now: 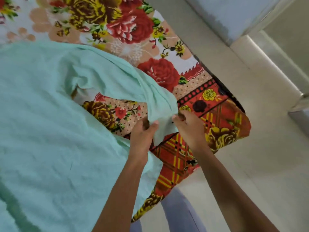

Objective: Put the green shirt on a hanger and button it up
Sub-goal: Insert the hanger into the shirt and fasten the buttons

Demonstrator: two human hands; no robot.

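Green shirt [50, 114] spread on floral bed [127, 30]; left hand [142, 133] and right hand [190, 128] each pinch sleeve end between them. No hanger in view. Advice: keep cloth taut between grips, avoid twisting.

Shirt [50, 123] lies spread on the bedsheet [127, 30], covering its left part. Both hands [142, 133] [190, 129] are at the sleeve end near the sheet's right corner, floor [259, 148] further right.

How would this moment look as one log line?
left hand: grips sleeve end | right hand: pinches same sleeve | green shirt: on floral bedspread | hanger: unseen
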